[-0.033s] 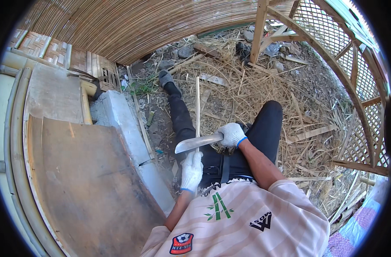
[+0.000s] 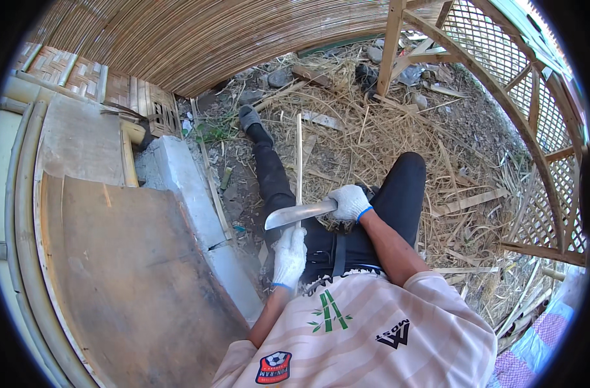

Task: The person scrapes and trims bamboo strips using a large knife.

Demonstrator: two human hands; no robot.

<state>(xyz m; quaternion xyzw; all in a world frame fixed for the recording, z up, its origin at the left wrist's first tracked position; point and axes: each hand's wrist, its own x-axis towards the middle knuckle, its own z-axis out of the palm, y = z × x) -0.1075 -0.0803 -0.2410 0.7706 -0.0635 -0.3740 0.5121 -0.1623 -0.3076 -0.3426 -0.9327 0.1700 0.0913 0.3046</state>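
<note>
My left hand (image 2: 289, 257), in a white knit work glove, is closed round the near end of a thin pale bamboo strip (image 2: 299, 152). The strip stands out away from me over my stretched left leg. In my right hand (image 2: 350, 203), gloved likewise, is the handle of a machete, mostly hidden by the fingers. The machete's broad steel blade (image 2: 296, 215) points left and lies across the strip, just beyond my left hand. Both hands are above my lap.
On the left are a worn brown board (image 2: 133, 252) and a pale concrete block ledge (image 2: 190, 187). Bamboo shavings (image 2: 346, 142) litter the ground ahead. A slatted bamboo screen (image 2: 178, 39) closes the far side; a wooden lattice frame (image 2: 502, 90) stands at right, above a plaid sack (image 2: 534, 349).
The bamboo strip's far end has shifted very slightly away from me and to the right. The machete has hardly moved.
</note>
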